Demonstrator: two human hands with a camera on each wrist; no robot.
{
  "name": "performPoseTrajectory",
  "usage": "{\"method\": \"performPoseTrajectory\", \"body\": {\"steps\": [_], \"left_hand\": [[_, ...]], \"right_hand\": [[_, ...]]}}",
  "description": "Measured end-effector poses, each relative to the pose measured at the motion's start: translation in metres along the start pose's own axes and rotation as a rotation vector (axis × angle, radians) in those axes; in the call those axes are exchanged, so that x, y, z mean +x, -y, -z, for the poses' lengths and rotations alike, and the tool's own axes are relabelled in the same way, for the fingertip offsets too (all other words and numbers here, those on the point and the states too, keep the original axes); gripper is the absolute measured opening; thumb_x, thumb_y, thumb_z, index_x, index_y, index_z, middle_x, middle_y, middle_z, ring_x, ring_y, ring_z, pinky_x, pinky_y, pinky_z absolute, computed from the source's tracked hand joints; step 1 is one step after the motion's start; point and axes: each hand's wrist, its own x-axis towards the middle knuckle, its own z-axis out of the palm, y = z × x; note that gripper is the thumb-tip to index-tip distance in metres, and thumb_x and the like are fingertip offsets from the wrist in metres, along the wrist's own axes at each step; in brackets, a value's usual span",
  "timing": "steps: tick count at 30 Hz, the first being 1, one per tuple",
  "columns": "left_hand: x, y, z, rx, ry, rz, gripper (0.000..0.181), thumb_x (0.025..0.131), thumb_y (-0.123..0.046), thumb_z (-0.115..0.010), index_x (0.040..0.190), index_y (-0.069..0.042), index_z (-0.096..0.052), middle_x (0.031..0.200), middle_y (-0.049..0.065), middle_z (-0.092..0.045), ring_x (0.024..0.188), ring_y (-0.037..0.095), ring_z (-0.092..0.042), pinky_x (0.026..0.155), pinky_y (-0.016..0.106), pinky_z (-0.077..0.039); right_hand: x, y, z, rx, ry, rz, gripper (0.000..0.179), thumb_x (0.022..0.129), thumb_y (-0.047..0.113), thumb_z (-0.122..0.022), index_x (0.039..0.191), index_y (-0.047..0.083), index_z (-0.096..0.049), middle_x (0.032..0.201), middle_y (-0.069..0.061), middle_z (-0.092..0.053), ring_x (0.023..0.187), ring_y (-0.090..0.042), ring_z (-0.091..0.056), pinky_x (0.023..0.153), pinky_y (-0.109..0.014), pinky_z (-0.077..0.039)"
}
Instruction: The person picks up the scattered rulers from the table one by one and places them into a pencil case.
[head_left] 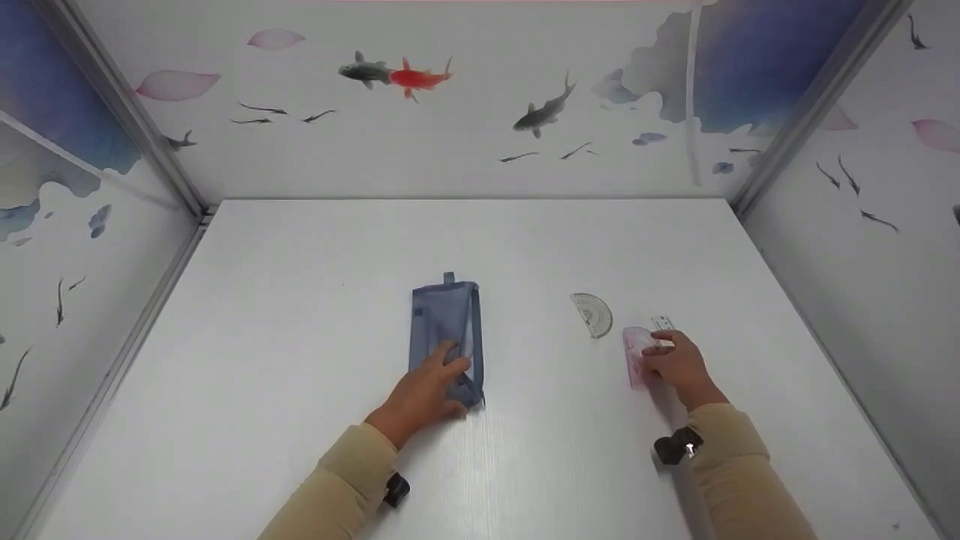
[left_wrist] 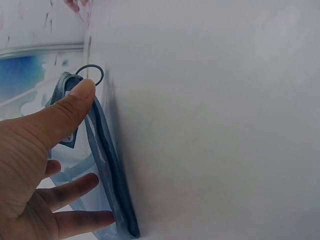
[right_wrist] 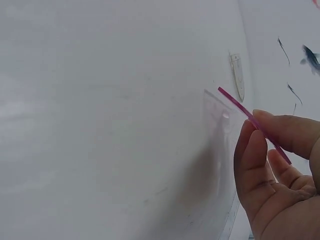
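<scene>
A blue mesh zip pouch (head_left: 442, 315) lies flat in the middle of the table. My left hand (head_left: 424, 390) rests on its near end, fingers spread over the mesh. In the left wrist view the thumb (left_wrist: 82, 92) touches the pouch's (left_wrist: 107, 165) zip edge beside a small loop (left_wrist: 91, 70). To the right, my right hand (head_left: 679, 364) pinches a pink see-through plastic drawing tool (head_left: 636, 352) between thumb and fingertips. The tool (right_wrist: 235, 102) shows edge-on in the right wrist view, tilted above the white tabletop. Partly behind that hand lies a clear ruler (head_left: 663, 322).
A clear protractor (head_left: 594, 315) lies on the white table (head_left: 300, 262), between the pouch and the right hand. Printed panels with fish stand along the back (head_left: 480, 135) and both sides. Each sleeve carries a small black wrist camera (head_left: 671, 448).
</scene>
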Motion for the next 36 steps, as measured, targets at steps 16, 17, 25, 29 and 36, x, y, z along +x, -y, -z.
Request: {"method": "performPoseTrajectory", "body": {"steps": [16,17,25,29,36], "left_hand": [[0.001,0.001,0.001,0.004,-0.011,-0.021,0.059,0.071,-0.027,-0.084,0.119,-0.014,-0.053,0.146,0.023,-0.037,0.122,0.042,-0.051,0.088,0.05,-0.051],[0.001,0.001,0.0,0.004,-0.011,-0.022,0.059,0.071,-0.027,-0.084,0.119,-0.014,-0.053,0.146,0.023,-0.037,0.122,0.042,-0.051,0.088,0.049,-0.051],[0.002,0.001,0.0,0.006,-0.008,-0.022,0.059,0.071,-0.027,-0.083,0.12,-0.014,-0.053,0.146,0.023,-0.037,0.122,0.042,-0.051,0.089,0.049,-0.05],[0.001,0.001,0.001,0.007,-0.004,-0.017,0.06,0.071,-0.028,-0.083,0.121,-0.014,-0.052,0.146,0.023,-0.037,0.122,0.042,-0.051,0.09,0.049,-0.05],[0.0,-0.001,0.002,-0.01,0.006,-0.01,0.059,0.073,-0.023,-0.083,0.122,-0.015,-0.052,0.146,0.019,-0.036,0.123,0.039,-0.051,0.092,0.048,-0.049]], "right_hand": [[0.004,0.009,-0.016,0.139,0.009,-0.004,0.061,0.089,0.002,-0.064,0.142,-0.004,-0.034,0.114,-0.015,-0.061,0.084,-0.006,-0.059,0.072,-0.02,-0.05],[0.004,0.009,-0.017,0.151,0.009,-0.003,0.061,0.089,0.001,-0.064,0.142,-0.004,-0.034,0.113,-0.015,-0.061,0.083,-0.006,-0.059,0.072,-0.02,-0.051],[0.005,0.015,-0.025,0.17,0.024,-0.026,0.058,0.092,0.004,-0.062,0.143,-0.001,-0.034,0.12,-0.018,-0.057,0.088,-0.01,-0.06,0.075,-0.022,-0.051],[0.007,0.02,-0.03,0.203,0.027,-0.033,0.059,0.092,0.004,-0.062,0.144,0.0,-0.034,0.12,-0.017,-0.058,0.088,-0.011,-0.06,0.076,-0.022,-0.051],[0.009,0.029,-0.038,0.263,0.043,-0.011,0.058,0.092,0.001,-0.061,0.143,-0.003,-0.034,0.114,-0.015,-0.058,0.085,-0.011,-0.06,0.074,-0.023,-0.052]]}}
